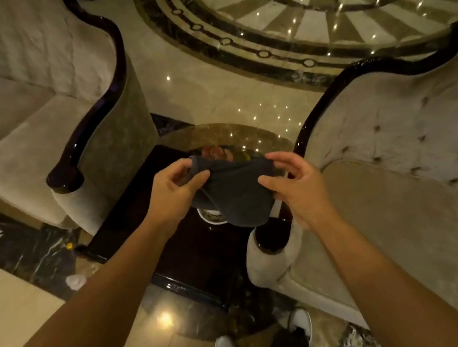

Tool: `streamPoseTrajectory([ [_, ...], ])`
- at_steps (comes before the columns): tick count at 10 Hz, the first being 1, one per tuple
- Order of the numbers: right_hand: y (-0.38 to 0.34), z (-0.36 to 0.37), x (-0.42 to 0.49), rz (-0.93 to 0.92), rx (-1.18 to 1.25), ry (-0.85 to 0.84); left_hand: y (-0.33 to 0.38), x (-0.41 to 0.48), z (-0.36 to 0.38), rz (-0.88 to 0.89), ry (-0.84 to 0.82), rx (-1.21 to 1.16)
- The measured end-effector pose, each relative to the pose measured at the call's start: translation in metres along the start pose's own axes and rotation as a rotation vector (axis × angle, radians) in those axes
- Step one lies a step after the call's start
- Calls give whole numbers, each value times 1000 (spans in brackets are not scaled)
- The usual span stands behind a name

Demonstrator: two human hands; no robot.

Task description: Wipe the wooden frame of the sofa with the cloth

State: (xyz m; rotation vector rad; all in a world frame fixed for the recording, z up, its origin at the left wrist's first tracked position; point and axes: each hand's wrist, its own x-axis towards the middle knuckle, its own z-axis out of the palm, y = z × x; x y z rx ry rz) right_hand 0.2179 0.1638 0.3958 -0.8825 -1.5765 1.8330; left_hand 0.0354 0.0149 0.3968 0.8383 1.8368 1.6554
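My feed is dim and warm-toned. Small ceiling lights glint as specks across the polished floor, with one brighter flare near my feet. The wide lens bends the edges, the picture is soft throughout, and dark wood loses detail.

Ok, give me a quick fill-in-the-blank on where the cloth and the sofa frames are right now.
1. The dark cloth is held by ____ hands.
2. The cloth hangs above the dark side ____ between the two sofas.
3. The dark wooden frame nearest the right hand belongs to the sofa on the ____.

Missing: both; table; right
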Motion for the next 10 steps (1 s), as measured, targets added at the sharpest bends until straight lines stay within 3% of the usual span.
streamPoseTrajectory([
  [3, 229, 10, -25, 494, -192, -77, -225, -71, 8, -699, 8, 9],
  [4, 299, 18, -36, 573, -242, -62, -286, -88, 11, -820, -20, 99],
  [6, 393, 34, -11, 694, -312, -72, -372, -53, 10, -813, 22, 178],
  [7, 413, 41, 3, 776, -369, -286, -401, -37, -1, -819, 29, 280],
  [8, 411, 42, 13, 772, -560, -468, -411, -36, -14, -863, 18, 343],
  [10, 354, 33, 24, 774, -770, -536, -367, -40, -14, -846, -14, 583],
])
